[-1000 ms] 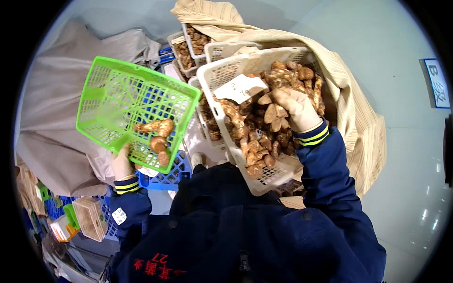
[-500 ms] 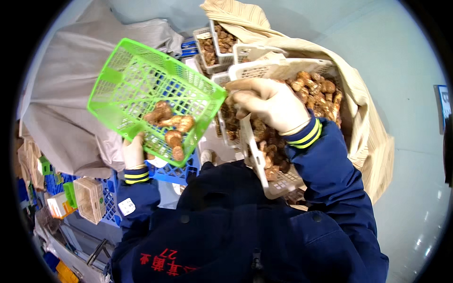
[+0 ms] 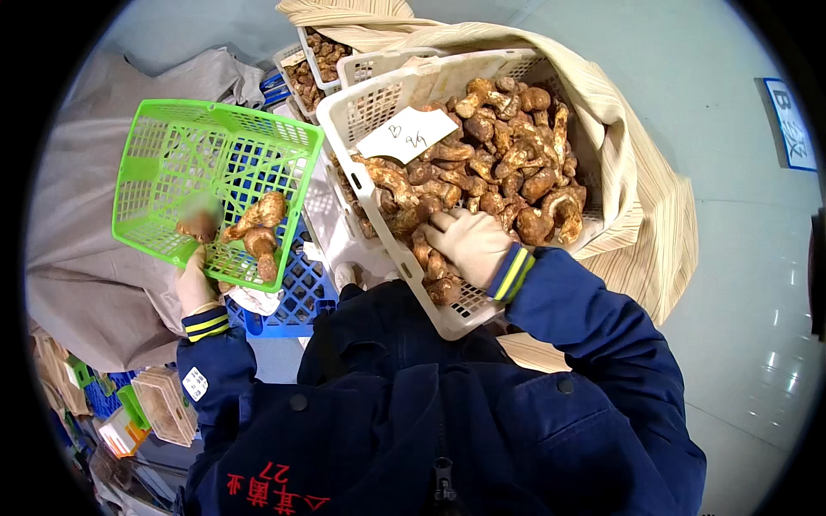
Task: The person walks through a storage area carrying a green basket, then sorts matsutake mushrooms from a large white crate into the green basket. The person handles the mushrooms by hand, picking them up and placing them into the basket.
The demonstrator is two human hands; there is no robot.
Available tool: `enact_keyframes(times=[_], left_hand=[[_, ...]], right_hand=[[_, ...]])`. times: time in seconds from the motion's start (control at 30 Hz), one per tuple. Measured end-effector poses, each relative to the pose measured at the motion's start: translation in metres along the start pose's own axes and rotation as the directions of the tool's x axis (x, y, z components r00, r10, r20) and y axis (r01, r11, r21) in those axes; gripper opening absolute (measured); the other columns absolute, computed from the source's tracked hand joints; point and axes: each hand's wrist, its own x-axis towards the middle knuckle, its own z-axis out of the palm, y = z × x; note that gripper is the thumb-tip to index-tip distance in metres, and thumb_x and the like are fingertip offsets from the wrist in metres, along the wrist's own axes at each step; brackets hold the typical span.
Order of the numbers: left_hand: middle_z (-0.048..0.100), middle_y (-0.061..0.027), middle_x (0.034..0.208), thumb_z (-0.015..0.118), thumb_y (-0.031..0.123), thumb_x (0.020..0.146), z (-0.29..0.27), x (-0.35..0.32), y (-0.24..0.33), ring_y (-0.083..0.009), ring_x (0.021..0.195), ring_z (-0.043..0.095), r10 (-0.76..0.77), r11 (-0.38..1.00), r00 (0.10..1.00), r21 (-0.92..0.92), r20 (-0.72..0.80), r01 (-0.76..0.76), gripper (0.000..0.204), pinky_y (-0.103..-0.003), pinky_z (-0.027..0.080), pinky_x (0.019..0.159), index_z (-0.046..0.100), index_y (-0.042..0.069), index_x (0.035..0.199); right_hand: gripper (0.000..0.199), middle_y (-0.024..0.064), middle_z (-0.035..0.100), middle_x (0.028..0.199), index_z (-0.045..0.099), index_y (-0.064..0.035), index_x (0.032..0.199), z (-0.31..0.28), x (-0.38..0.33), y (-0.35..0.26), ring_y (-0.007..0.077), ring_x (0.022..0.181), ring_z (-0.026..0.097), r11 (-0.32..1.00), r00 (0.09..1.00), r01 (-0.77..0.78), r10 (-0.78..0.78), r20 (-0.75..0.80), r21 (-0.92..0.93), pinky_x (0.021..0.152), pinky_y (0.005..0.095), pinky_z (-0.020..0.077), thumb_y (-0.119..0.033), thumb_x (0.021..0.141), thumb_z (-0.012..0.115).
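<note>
Mushrooms [image 3: 516, 159], brown, in white crate [image 3: 449, 325], beneath and beyond right hand [image 3: 471, 248], finger closure unclear; green basket [image 3: 219, 108] clamped in left hand [image 3: 194, 285]; handwritten white card [image 3: 409, 133] past right hand; smooth pale surface [image 3: 731, 249] rightward.

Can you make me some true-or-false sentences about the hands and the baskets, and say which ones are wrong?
1. The left hand holds the green basket. True.
2. The right hand is at the mushrooms in the white crate. True.
3. The green basket is fuller than the white crate. False: the white crate has far more mushrooms.
4. A white card lies in the white crate. True.
5. Both sleeves are red. False: dark blue with yellow stripes.
</note>
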Motion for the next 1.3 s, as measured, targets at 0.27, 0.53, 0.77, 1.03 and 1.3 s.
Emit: enact_keyframes(times=[0.27,0.53,0.77,1.03,1.3], left_hand=[[0.063,-0.013,0.077,0.055,0.014,0.089,-0.01,-0.001,-0.006,-0.0184,0.051,0.058,-0.069,0.997,0.996,-0.027,-0.06,0.067,0.026,-0.027,0.038,0.036,0.059,-0.007,0.103],[0.063,-0.0139,0.083,0.055,0.008,0.086,-0.007,-0.009,-0.01,-0.0219,0.059,0.062,-0.102,0.993,0.994,-0.065,-0.045,0.099,0.024,-0.029,0.05,0.045,0.056,-0.009,0.103],[0.063,-0.0121,0.079,0.054,0.016,0.09,-0.006,-0.003,-0.008,-0.0195,0.053,0.059,-0.149,0.985,0.986,-0.098,-0.08,0.141,0.027,-0.027,0.036,0.034,0.058,-0.005,0.107],[0.062,-0.0143,0.077,0.052,0.016,0.091,-0.014,0.014,-0.012,-0.0185,0.047,0.055,-0.072,0.984,0.997,-0.163,-0.04,0.065,0.03,-0.027,0.035,0.033,0.055,-0.006,0.111],[0.061,-0.0114,0.075,0.056,0.014,0.088,-0.003,0.0,0.021,-0.0191,0.05,0.057,-0.123,0.977,0.99,-0.165,0.062,0.131,0.021,-0.027,0.034,0.033,0.057,-0.004,0.1]], right_hand=[[0.036,0.0097,0.063,0.077,0.061,-0.0034,0.097,-0.047,-0.007,0.059,0.03,0.071,0.061,0.962,0.916,-0.256,0.209,-0.341,-0.098,0.063,0.0395,0.0512,-0.023,0.069,0.072],[0.038,0.0217,0.063,0.08,0.061,-0.0024,0.097,-0.004,0.017,-0.008,0.0379,0.077,0.063,0.772,0.941,-0.334,0.245,0.232,0.541,0.071,0.0444,0.0502,-0.035,0.079,0.059],[0.03,0.0102,0.066,0.094,0.058,0.0027,0.107,-0.045,-0.009,0.047,0.0153,0.084,0.063,-0.032,0.861,-0.257,0.446,0.244,0.966,0.077,0.0288,0.051,-0.005,0.079,0.066],[0.034,0.0122,0.065,0.095,0.062,-0.0059,0.105,-0.032,-0.033,-0.002,0.0292,0.09,0.062,0.998,0.974,-0.038,0.024,0.224,0.056,0.078,0.039,0.0484,-0.014,0.071,0.062],[0.014,0.0058,0.064,0.074,0.067,-0.0091,0.076,0.0,-0.011,0.003,0.0255,0.079,0.061,0.951,0.942,0.051,0.055,0.33,-0.304,0.075,0.0364,0.0463,-0.013,0.064,0.06]])
